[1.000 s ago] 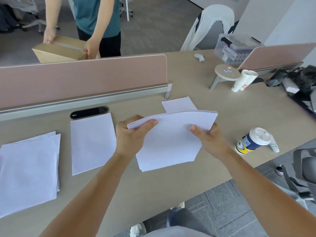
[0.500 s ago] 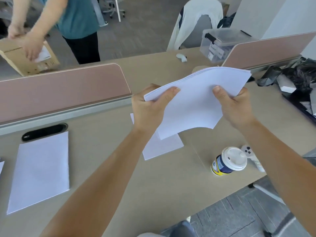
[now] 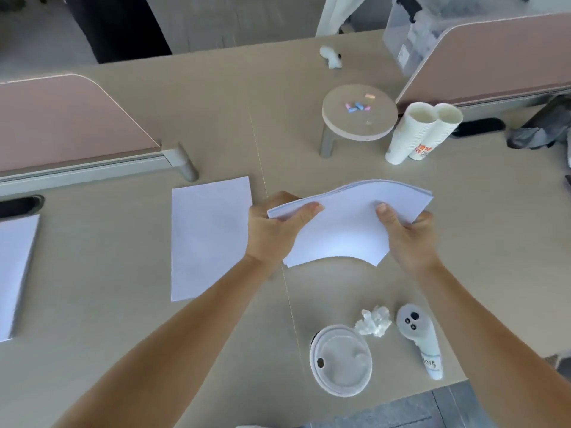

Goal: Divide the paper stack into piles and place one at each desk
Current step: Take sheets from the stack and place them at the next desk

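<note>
Both hands, left hand [image 3: 272,233] and right hand [image 3: 408,239], clench the remaining paper stack [image 3: 346,227] above the desk [image 3: 463,242]; a pile [image 3: 207,236] lies at nine o'clock. Next, I judge: split off sheets, set them down here.

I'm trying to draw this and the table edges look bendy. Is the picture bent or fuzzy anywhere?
Head view: the wide lens bows straight lines, so the pink divider and desk curve near the edges; the far top, around the clear box, is soft and smeared; the held paper stack and both hands, left hand and right hand, look fairly sharp; light is even, shadows faint.
</note>
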